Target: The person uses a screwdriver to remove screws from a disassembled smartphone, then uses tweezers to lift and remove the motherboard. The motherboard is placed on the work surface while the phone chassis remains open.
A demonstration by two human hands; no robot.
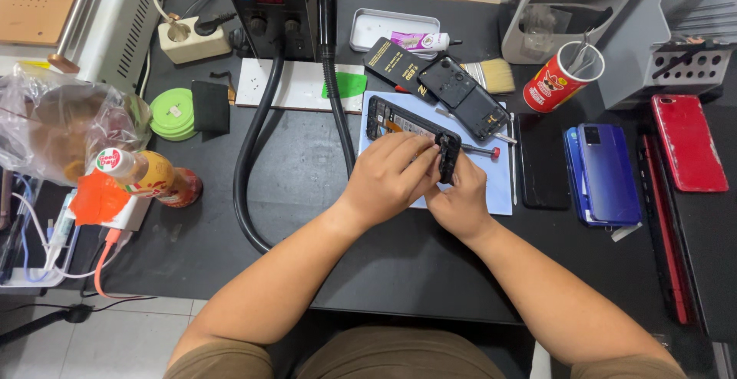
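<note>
The left hand (388, 173) lies over the opened black smartphone frame (407, 130), fingers closed down on its lower end. The right hand (461, 199) meets it from the other side, fingertips (454, 173) pinched on the same end of the frame, just beside the left thumb. Both hands hold the frame against the pale blue rectangular work mat (499, 187), which rests on the black desk (307, 179).

Just beyond the right hand lies a slim metal screwdriver with a red tip (482, 149). Further beyond it rests a detached black phone back cover (463, 97), with a flat bristle brush (495, 75) behind that. To the outer side of the right hand lie a black flat phone (542, 160) and a blue phone (606, 172), side by side. Well beyond them stands a red cylindrical can holding tools (559, 80).

To the outer side of the left hand, a thick black hose (249, 156) curves across the desk, and an orange drink bottle (150, 176) lies well apart
</note>
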